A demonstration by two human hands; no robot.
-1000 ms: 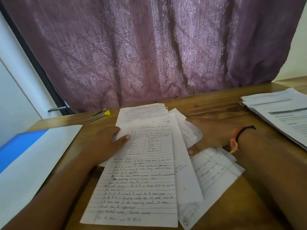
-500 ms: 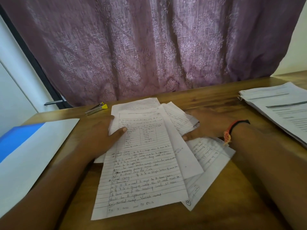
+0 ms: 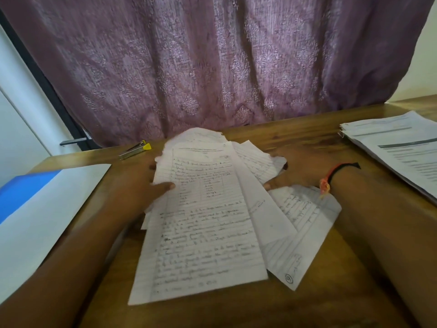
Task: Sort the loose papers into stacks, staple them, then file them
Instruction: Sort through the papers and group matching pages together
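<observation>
Loose handwritten papers [image 3: 208, 209], white ruled sheets with ragged torn edges, lie fanned between our two hands, their lower ends on the brown wooden tabletop [image 3: 236, 311]. Our left hand [image 3: 139, 185] pinches the left edge of the sheaf, thumb on top and fingers [image 3: 152, 166] tucked behind. Our right hand [image 3: 305, 169] curls round the crumpled right edge, a red and black thread wristband [image 3: 340, 166] at its wrist.

We judge this to be the sorting step: the sheets overlap at different angles, and one corner marked with a circled number pokes out below our right hand. Next we should square them, which calls for a light grip, since thin, limp paper creases and slides easily.

Just beyond our left fingers sits a small silver stapler with a yellow end [image 3: 134, 151], untouched. Further left lies a smooth blue and white folder [image 3: 47, 209]. Well right of our right hand is a flat stack of printed pages [image 3: 402, 150]. Behind hangs a mauve patterned curtain [image 3: 212, 67].
</observation>
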